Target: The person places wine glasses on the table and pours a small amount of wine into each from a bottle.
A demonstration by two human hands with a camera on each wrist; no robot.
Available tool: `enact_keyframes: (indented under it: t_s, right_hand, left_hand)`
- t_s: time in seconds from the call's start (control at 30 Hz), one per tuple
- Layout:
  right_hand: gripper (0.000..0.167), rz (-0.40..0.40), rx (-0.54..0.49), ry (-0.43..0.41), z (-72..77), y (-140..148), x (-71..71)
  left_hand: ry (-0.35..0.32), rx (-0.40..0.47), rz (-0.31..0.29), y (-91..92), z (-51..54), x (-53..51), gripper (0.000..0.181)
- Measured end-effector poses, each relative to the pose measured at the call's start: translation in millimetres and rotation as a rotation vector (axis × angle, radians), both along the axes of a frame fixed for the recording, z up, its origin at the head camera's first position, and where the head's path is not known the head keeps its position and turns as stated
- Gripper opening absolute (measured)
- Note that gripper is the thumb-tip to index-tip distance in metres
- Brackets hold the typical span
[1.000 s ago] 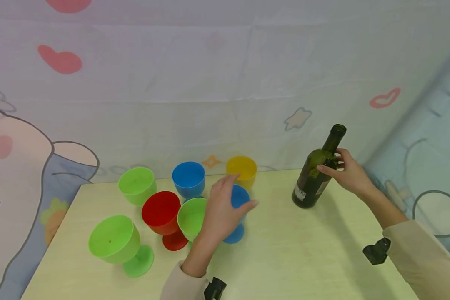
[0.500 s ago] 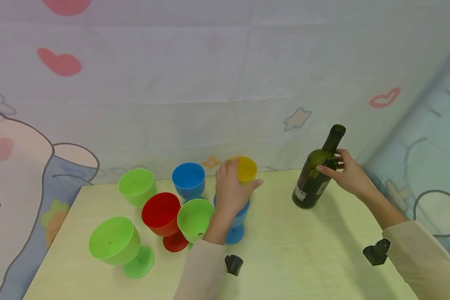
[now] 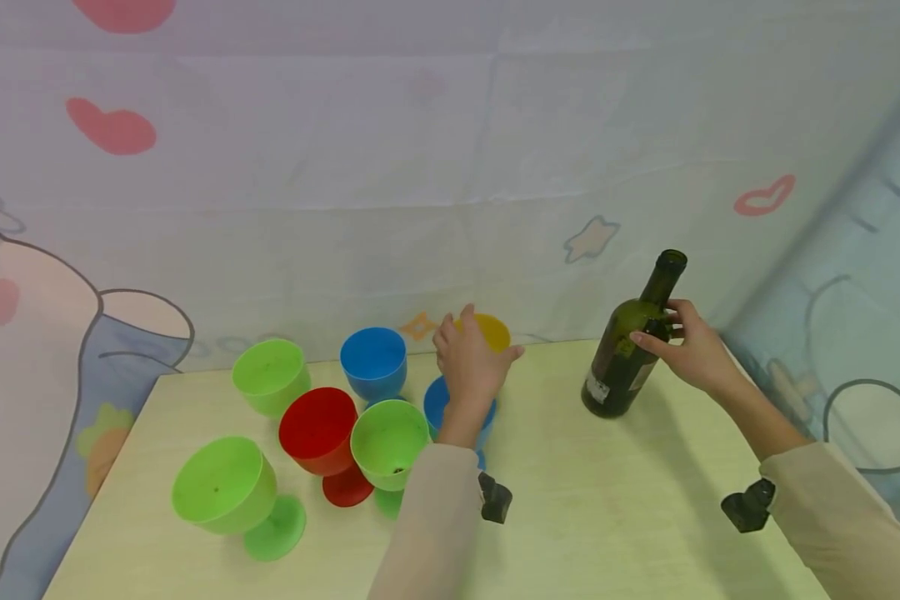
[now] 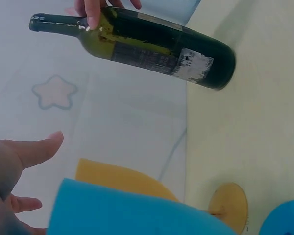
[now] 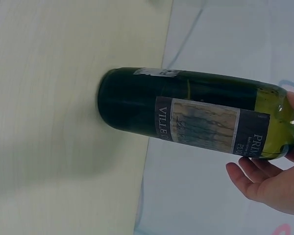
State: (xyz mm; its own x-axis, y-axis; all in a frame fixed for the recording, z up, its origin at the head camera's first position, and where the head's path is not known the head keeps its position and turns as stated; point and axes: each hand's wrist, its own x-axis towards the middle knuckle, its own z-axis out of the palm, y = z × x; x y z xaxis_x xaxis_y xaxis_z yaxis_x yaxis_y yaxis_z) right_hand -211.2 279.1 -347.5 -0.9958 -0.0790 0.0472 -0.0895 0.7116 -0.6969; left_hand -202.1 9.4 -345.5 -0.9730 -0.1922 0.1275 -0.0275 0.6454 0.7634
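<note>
- The bottle [image 3: 621,358] stands at the right of the tabletop [image 3: 570,508], well apart from the cups; the right hand [image 3: 693,346] already grips it around the shoulder.
- The left hand [image 3: 471,367], thumb and fingers spread, is at the yellow cup [image 3: 493,333]: no grip yet, contact unclear.
- The red cup [image 3: 318,425], three green cups [image 3: 225,492] and two blue cups [image 3: 375,362] remain ungripped.

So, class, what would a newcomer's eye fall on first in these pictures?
Probably the dark bottle, at the right of the table, with the right hand round its shoulder. Next, the red cup, vivid among green cups and blue cups further left. Then the left hand, fingers spread by the yellow cup at the back.
</note>
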Motion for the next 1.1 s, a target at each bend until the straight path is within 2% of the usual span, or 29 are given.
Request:
enact_keyframes:
  t_s: [0.17, 0.33, 0.53, 0.67, 0.9, 1.1]
  right_hand:
    - [0.076, 0.003, -0.004, 0.012, -0.6, -1, 1.8]
    - [0.075, 0.004, 0.006, 0.025, -0.2, -1, 2.3]
    - [0.074, 0.010, 0.008, 0.038, -0.4, -1, 2.5]
    - [0.074, 0.011, 0.007, 0.035, -0.2, -1, 2.5]
    - [0.075, 0.007, 0.008, 0.029, 0.3, -1, 3.0]
    - [0.075, 0.000, 0.002, 0.029, -0.7, -1, 2.5]
  left_hand:
    - [-0.015, -0.033, 0.046, 1.1, -7.4, -5.6, 0.083]
    - [-0.010, -0.089, 0.054, 2.6, -13.5, -7.8, 0.083]
    - [0.012, -0.118, 0.068, 3.6, -15.3, -7.1, 0.079]
    - [0.034, -0.109, 0.077, 3.9, -16.0, -7.4, 0.079]
    - [0.089, -0.041, 0.058, 4.5, -11.0, -4.8, 0.077]
    - [0.144, -0.008, -0.016, 7.5, 0.0, 3.6, 0.075]
